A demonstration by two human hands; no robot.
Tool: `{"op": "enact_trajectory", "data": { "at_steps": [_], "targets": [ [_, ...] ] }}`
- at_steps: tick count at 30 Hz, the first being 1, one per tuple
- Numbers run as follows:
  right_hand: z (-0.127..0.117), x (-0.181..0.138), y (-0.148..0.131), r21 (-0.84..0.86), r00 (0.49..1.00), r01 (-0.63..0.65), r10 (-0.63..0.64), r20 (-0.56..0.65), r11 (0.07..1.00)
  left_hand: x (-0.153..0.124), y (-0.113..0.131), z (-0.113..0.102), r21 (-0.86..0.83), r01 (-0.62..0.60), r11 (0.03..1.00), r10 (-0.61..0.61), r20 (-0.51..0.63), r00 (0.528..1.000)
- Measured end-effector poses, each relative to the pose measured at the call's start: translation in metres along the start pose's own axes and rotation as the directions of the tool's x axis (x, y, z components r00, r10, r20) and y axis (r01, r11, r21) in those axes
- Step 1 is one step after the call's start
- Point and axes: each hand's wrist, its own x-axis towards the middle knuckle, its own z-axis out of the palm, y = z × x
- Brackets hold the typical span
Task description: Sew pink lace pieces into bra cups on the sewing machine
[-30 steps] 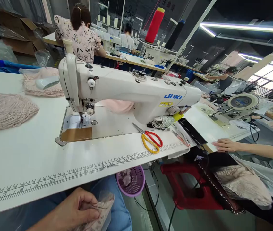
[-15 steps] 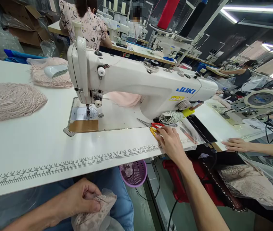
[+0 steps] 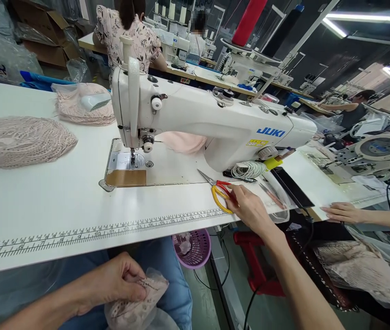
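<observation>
Low over my lap, my left hand pinches a piece of beige lace fabric with sheer edges and a dark seam line. At the table's front edge, my right hand has its fingers closed around the handles of a pair of scissors, one handle red and one yellow. The scissors lie near the tabletop, blades pointing left toward the white sewing machine; part of the red handle is hidden by my fingers. Under the machine's needle, the presser foot has no fabric beneath it.
Lace pieces are stacked at the left, with another pile behind. A coil of white cord lies by the machine's base. A purple basket stands below the table. A co-worker's hand rests at the right.
My right hand has shifted slightly with the scissors, whose yellow handle has swung out into fuller view. My left hand keeps its pinch on the lace. The whole view has shifted a little.
</observation>
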Motion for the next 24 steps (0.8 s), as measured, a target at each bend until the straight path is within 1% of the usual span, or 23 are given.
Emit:
{"op": "enact_trajectory", "data": {
  "at_steps": [3,6,9,12,14,16,18,19,20,21,22,23,24],
  "targets": [
    [-0.009,-0.006,-0.018,0.054,0.999,0.044,-0.044,0.002,0.998,0.0,-0.002,-0.002,-0.036,0.012,0.999,-0.011,0.03,0.999],
    [-0.014,-0.004,-0.026,0.136,0.996,0.088,-0.084,-0.039,0.987,0.002,-0.003,-0.003,-0.051,0.026,0.998,-0.024,0.055,0.998],
    [-0.014,0.007,-0.023,0.2,0.988,0.107,-0.081,-0.134,0.974,0.005,-0.005,-0.003,-0.051,0.033,0.998,-0.031,0.043,0.999],
    [-0.012,0.02,-0.016,0.244,0.97,0.1,-0.04,-0.24,0.965,0.008,-0.009,-0.004,-0.044,-0.003,0.999,0.005,0.054,0.999],
    [-0.014,0.024,-0.017,0.265,0.954,0.1,-0.016,-0.301,0.959,0.009,-0.012,-0.004,-0.027,-0.029,0.999,0.031,0.063,0.998],
    [-0.023,0.019,-0.028,0.275,0.939,0.116,-0.015,-0.344,0.954,0.009,-0.013,-0.005,0.0,-0.048,0.999,0.048,0.052,0.997],
    [-0.037,0.004,-0.048,0.306,0.941,0.149,-0.041,-0.335,0.94,0.008,-0.011,-0.006,0.013,-0.049,0.999,0.048,0.04,0.998],
    [-0.045,-0.007,-0.06,0.358,0.956,0.17,-0.065,-0.287,0.918,0.007,-0.009,-0.006,0.012,-0.035,0.999,0.035,0.038,0.999],
    [-0.053,-0.019,-0.072,0.436,0.975,0.175,-0.092,-0.205,0.883,0.006,-0.007,-0.005,0.011,-0.016,1.0,0.015,0.041,0.999],
    [-0.059,-0.031,-0.084,0.526,0.987,0.16,-0.13,-0.093,0.835,0.004,-0.003,-0.005,0.01,0.001,1.0,-0.002,0.053,0.999],
    [-0.062,-0.044,-0.095,0.599,0.983,0.125,-0.182,0.036,0.791,0.003,0.0,-0.004,0.012,0.009,1.0,-0.009,0.065,0.998],
    [-0.064,-0.056,-0.104,0.64,0.965,0.058,-0.207,0.161,0.766,0.002,0.003,-0.004,0.013,0.008,1.0,-0.009,0.084,0.996],
    [-0.062,-0.067,-0.111,0.66,0.937,-0.024,-0.213,0.276,0.751,0.001,0.006,-0.003,0.011,0.003,1.0,-0.004,0.105,0.994]
  ]
}}
